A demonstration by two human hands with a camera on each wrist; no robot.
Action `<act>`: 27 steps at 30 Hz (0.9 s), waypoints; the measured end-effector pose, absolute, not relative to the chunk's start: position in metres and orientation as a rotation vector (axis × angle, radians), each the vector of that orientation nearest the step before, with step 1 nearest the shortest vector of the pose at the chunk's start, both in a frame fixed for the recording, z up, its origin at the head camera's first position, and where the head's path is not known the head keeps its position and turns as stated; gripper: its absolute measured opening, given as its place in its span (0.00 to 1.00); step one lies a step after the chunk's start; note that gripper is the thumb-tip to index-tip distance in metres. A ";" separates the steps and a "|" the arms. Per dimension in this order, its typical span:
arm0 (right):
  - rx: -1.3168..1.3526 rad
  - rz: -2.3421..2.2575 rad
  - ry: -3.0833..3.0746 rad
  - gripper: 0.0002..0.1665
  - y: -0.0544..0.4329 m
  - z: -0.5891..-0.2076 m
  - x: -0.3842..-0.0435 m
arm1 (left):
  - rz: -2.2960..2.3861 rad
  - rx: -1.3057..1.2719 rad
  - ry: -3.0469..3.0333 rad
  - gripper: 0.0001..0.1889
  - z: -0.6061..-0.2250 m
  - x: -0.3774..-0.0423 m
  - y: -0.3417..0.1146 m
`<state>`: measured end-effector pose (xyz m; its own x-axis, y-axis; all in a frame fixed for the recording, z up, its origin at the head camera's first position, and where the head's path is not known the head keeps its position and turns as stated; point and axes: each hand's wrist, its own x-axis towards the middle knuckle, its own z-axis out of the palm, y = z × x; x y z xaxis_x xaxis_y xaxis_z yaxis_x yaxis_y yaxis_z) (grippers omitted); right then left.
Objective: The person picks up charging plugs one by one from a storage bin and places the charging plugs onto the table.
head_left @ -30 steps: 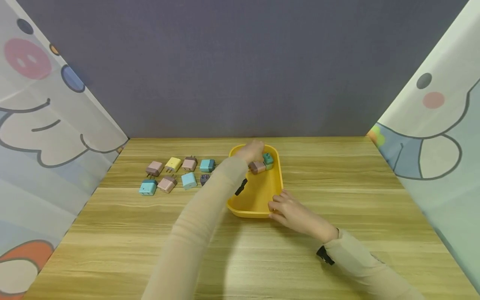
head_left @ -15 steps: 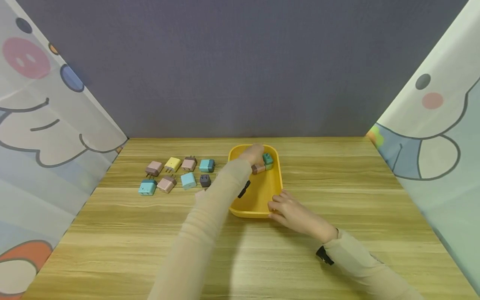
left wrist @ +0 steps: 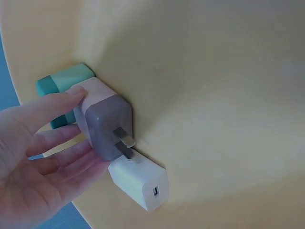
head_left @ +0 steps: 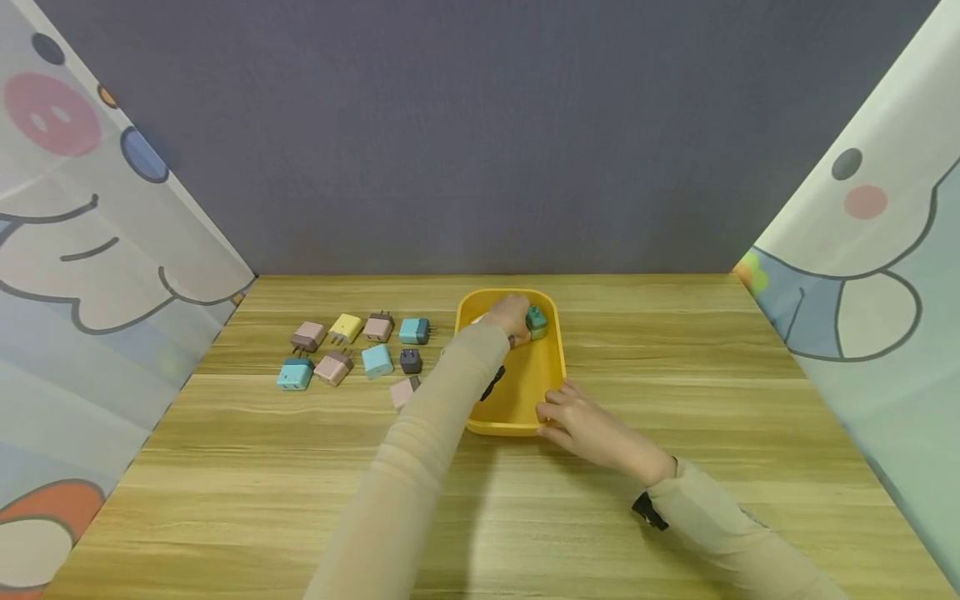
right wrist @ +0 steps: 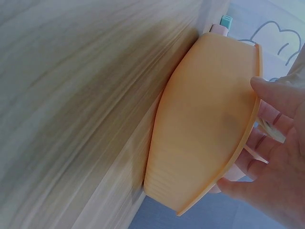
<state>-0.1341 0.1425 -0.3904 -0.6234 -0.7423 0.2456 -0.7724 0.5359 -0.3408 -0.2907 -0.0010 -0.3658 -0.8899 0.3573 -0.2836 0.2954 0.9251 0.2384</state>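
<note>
Your left hand [head_left: 510, 317] is down in the far part of the yellow tray [head_left: 525, 393], its thumb and fingers closed around a pink-and-gray charger [left wrist: 107, 114] whose two metal prongs point away from your palm. Inside the tray, a green charger [left wrist: 71, 80] sits right beside it on one side and a white charger [left wrist: 138, 180] on the other. Your right hand [head_left: 588, 427] grips the tray's rim at the near right corner, fingers bent over the edge.

To the left of the tray, more chargers lie on the desk [head_left: 675, 358] in loose rows: among them a yellow charger [head_left: 346, 327], a black charger [head_left: 410, 360] and a light-blue charger [head_left: 377, 361]. Your left sleeve [head_left: 420, 442] partly covers the nearest pink charger [head_left: 403, 392].
</note>
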 end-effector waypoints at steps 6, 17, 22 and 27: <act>1.331 0.638 -2.683 0.09 0.142 -0.390 -0.133 | 0.237 0.480 2.776 0.11 -0.371 -0.291 0.001; 1.313 0.651 -2.681 0.10 0.143 -0.392 -0.133 | 0.170 0.510 2.782 0.08 -0.368 -0.289 0.003; 1.321 0.654 -2.683 0.08 0.143 -0.390 -0.133 | 0.168 0.508 2.758 0.07 -0.364 -0.288 0.004; 1.321 0.650 -2.699 0.07 0.143 -0.390 -0.134 | 0.153 0.515 2.731 0.09 -0.360 -0.285 0.003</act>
